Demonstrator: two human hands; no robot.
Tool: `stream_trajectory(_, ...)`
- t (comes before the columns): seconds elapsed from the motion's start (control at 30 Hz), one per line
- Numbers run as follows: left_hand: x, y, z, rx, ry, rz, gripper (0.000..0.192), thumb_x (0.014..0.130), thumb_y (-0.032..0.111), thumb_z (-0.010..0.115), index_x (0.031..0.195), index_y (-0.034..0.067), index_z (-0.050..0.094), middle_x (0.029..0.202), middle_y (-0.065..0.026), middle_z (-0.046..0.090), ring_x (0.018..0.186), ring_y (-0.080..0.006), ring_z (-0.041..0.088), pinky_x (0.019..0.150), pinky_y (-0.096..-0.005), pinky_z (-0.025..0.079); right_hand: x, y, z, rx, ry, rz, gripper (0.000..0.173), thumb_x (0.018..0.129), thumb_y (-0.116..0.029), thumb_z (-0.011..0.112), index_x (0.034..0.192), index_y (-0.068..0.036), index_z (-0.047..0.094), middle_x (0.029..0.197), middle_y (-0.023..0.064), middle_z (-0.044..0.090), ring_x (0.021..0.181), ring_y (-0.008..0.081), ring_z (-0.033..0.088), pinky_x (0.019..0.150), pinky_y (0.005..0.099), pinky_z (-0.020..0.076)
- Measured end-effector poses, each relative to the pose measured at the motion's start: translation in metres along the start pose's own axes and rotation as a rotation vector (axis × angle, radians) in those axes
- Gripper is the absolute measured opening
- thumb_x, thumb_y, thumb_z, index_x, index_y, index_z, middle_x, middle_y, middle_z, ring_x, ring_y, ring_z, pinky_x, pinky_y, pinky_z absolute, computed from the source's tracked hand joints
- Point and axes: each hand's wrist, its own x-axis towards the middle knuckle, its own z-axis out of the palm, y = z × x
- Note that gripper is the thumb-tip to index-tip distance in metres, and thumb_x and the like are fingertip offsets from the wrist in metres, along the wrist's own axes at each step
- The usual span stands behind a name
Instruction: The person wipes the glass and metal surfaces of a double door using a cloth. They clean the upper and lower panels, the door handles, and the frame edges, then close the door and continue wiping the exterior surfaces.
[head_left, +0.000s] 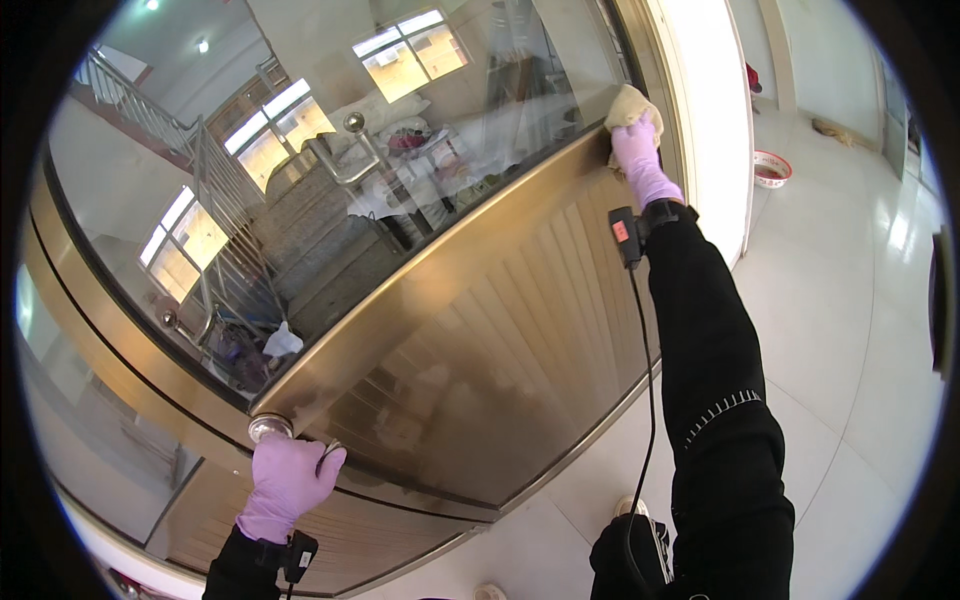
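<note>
My right hand (637, 154), in a pink glove, grips a cream-coloured cloth (628, 105). It presses the cloth against the far end of the bronze-coloured metal door's crossbar (450, 251), just below the glass pane (315, 247). At the lower left, my left hand (289, 472), gloved in the same pink, closes over a round metal door knob (268, 426). The fingertips are partly hidden there, and the thumb sticks out to the side. A small shiny metal part shows beside that thumb, too small to name. Under the crossbar lies a ribbed lower door panel (517, 337).
A red-rimmed bowl (772, 171) holding dark liquid stands on the tiled floor (825, 300) to the right. Beside my right arm hangs a black cable (649, 375) from a wrist-worn device (624, 236). Through or in the glass appear stairs and windows.
</note>
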Motion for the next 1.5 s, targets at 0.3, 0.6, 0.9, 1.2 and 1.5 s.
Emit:
stream_trajectory(0.3,0.001,0.001,-0.001,-0.004,-0.003,-0.005,0.044,0.09,0.039,0.061,0.059,0.008,0.063,0.055,-0.0147,0.059,0.052,-0.036,0.058,0.053,-0.0464,0.044,-0.098,0.019,0.032,0.382,0.244,-0.07,0.046,0.098,-0.022,0.046,0.14,-0.004,0.047,0.141,0.0203,0.05,0.133,0.035,0.044,0.114,0.0422,0.0328)
stream_trajectory(0.6,-0.001,0.003,-0.003,-0.084,0.002,-0.09,0.04,0.088,0.038,0.063,0.061,0.009,0.066,0.058,-0.014,0.061,0.057,-0.0358,0.06,0.058,-0.0449,0.048,-0.401,-0.111,0.032,0.208,-0.253,-0.5,0.057,0.086,-0.016,0.059,0.14,-0.004,0.049,0.156,0.0129,0.033,0.143,0.0478,0.021,0.118,0.0583,0.0166)
stream_trajectory(0.9,-0.014,0.0,-0.009,-0.124,-0.055,-0.125,0.043,0.09,0.042,0.055,0.072,0.007,0.073,0.07,-0.0134,0.069,0.072,-0.0329,0.068,0.07,-0.0452,0.053,-0.449,-0.124,0.007,-0.137,-0.718,-0.977,0.052,0.081,-0.012,0.059,0.132,-0.023,0.057,0.148,0.0076,0.043,0.134,0.0396,0.038,0.111,0.0581,0.0291)
stream_trajectory(1.2,-0.041,-0.017,-0.026,-0.474,0.273,-0.084,0.031,0.089,0.035,0.059,0.091,0.006,0.07,0.085,-0.0148,0.07,0.083,-0.0342,0.067,0.077,-0.0444,0.052,-0.507,-0.219,0.01,0.038,-0.381,-0.685,0.061,0.085,-0.019,0.066,0.141,-0.003,0.045,0.153,0.0296,0.028,0.134,0.0625,0.024,0.114,0.0595,0.0249)
stream_trajectory(1.5,-0.223,0.048,0.089,-1.338,1.003,-0.491,0.01,0.089,0.002,0.06,0.097,0.0,0.065,0.098,-0.0131,0.068,0.091,-0.0266,0.066,0.083,-0.0341,0.051,-0.614,-0.214,0.009,0.268,-0.608,-0.353,0.059,0.082,-0.01,0.071,0.137,-0.001,0.05,0.144,0.0246,0.043,0.126,0.0445,0.045,0.108,0.0474,0.0381)
